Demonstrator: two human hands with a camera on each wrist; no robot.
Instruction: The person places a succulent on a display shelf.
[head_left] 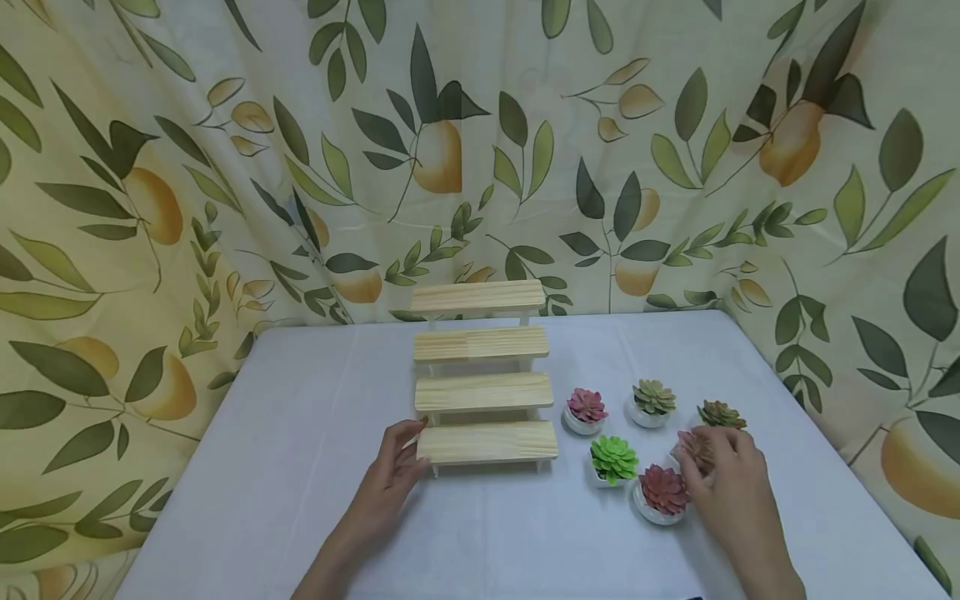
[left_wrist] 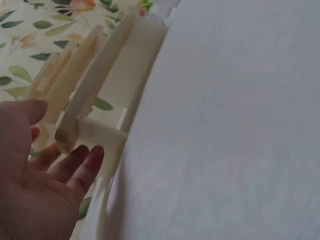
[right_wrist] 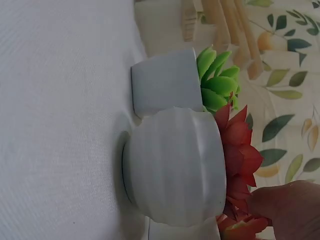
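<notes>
A tiered wooden display stand (head_left: 486, 393) with pale plank steps stands mid-table. My left hand (head_left: 397, 462) holds the left end of its lowest plank (left_wrist: 95, 75), thumb and fingers around the corner. At the right, my right hand (head_left: 738, 492) pinches a dusty-pink potted succulent (head_left: 696, 450), whose pot is mostly hidden by the fingers. Just left of that hand sits a dark red succulent (head_left: 663, 490) in a fluted white pot (right_wrist: 175, 167). Beside it is a bright green succulent (head_left: 613, 459) in a squarish white pot (right_wrist: 167, 82).
Farther back stand a pink succulent (head_left: 587, 406), a grey-green succulent (head_left: 654, 398) and a brownish-green succulent (head_left: 722, 414). A white cloth (head_left: 300, 500) covers the table. Leaf-and-fruit patterned curtains (head_left: 525, 150) hang behind and at both sides.
</notes>
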